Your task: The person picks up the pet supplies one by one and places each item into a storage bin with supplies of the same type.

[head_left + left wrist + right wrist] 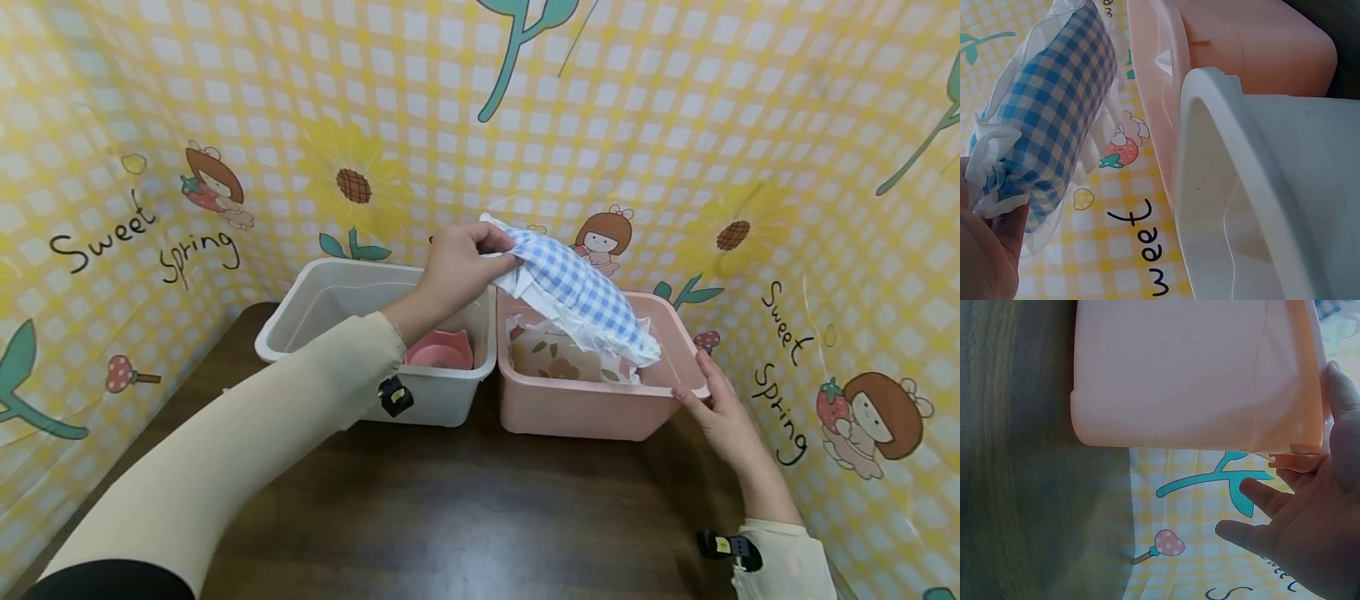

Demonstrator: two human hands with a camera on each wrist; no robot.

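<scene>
My left hand (465,262) pinches the white ruffled edge of a small blue-and-white checked pillow (573,279). The pillow slants over the pink bin (585,404), its lower end overlapping the bin's opening in the head view. Close up, the left wrist view shows the checked pillow (1060,106) with the frill bunched between thumb and fingers. At the pink bin's right front corner, my right hand (723,417) holds the rim, thumb on the near side. The right wrist view has the other fingers (1244,534) spread outside the corner. Inside lies a beige flower-printed item (555,358), partly hidden by the pillow.
Left of the pink bin stands a white bin (442,396), their rims side by side. A pink bowl with pointed ears (441,350) sits in it. Both bins rest on a dark wooden table (450,508). Yellow checked cloth (450,142) hangs close behind and at the sides.
</scene>
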